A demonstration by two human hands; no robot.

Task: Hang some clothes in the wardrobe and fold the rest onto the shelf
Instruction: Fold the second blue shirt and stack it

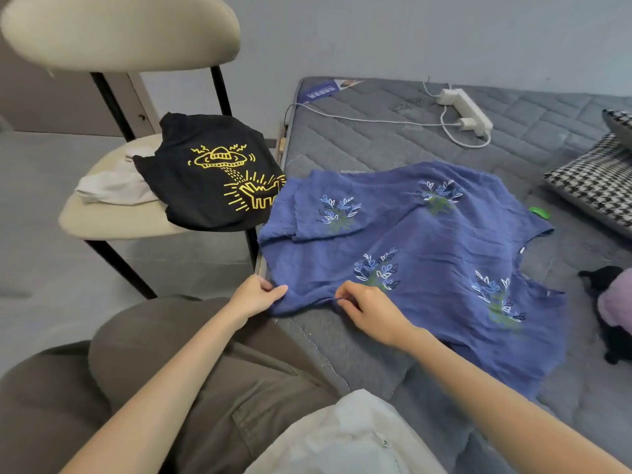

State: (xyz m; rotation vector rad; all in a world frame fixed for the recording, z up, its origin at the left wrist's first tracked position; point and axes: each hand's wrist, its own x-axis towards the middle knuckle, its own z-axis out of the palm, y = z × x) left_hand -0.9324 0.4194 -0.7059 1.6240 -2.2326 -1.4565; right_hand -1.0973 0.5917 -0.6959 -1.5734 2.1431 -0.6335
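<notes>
Blue embroidered top (pixel 410 241) lay spread across the near corner of the grey quilted mattress (pixel 369 138), leaf motifs up, the edge nearest the person at the mattress's side. Left hand (pixel 254 297) pinched that edge at its left corner, thumb and fingers closed on the cloth. Right hand (pixel 369 311) sat just beside it along the same edge, fingers curled in and nipping a small fold of the fabric. Cream chair (pixel 113 29) stood close against the mattress on the left; black T-shirt (pixel 212 172) with a yellow print was folded on its seat, overlapping a white garment (pixel 113 186). White power strip (pixel 465 109) with its cable lay at the far side of the mattress. Houndstooth pillow (pixel 595 179) at right edge; small green object (pixel 540 212) between it and the top. Pale cloth (pixel 342 436) lay in the person's lap.
</notes>
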